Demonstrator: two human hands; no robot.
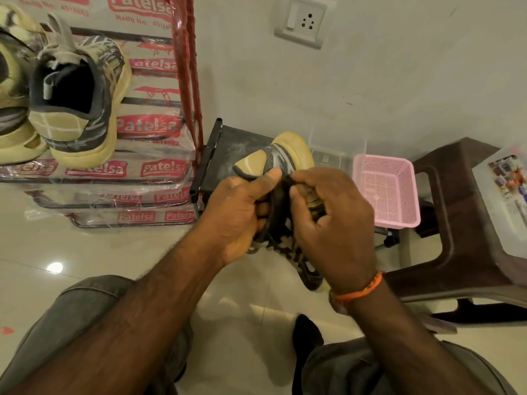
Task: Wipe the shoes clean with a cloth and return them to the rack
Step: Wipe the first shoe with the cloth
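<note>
Both hands: left hand (239, 212), right hand (333, 220), grip shoe (285, 155) above floor.

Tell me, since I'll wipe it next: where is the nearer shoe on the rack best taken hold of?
Judging by its pose, grip the shoe on the rack at the heel collar, coming from the front. Its heel faces the person and the dark opening is exposed, so fingers could hook inside the collar with the thumb on the tan heel panel.

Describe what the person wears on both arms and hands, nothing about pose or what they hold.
Both forearms are bare, with no sleeves in view. The left hand shows no rings, gloves or bands. The right hand is also ungloved; its wrist carries an orange braided thread bracelet, wrapped in a few strands. Grey trousers cover the knees below.
</note>
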